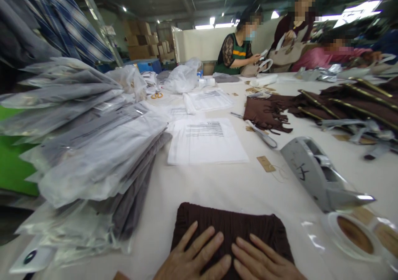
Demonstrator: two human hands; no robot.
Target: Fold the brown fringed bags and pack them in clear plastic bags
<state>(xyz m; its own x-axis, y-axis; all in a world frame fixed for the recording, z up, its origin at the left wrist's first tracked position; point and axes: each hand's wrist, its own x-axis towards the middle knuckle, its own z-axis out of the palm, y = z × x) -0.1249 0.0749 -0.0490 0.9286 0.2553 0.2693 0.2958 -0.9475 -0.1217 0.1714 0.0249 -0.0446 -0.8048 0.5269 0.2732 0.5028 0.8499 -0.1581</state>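
Observation:
A dark brown gathered cloth piece (230, 220) lies on the white table at the bottom centre, its lower part running out of view. My left hand (195, 255) rests flat on its left half with fingers spread. On the right half my right hand (261, 257) presses down, fingers stretched toward the middle. The two hands nearly meet over the cloth, and neither grasps anything. Just beyond the cloth lies a stack of printed clear plastic bags (205, 147).
Bagged grey garments (102, 160) are piled at left. A grey tape dispenser (314, 172), a tape roll (354, 236), a tag (265, 164) and scissors (263, 134) lie right. Brown fringed cloth (267, 110) is farther back. Several people, including one person (238, 52), handle bags across the table.

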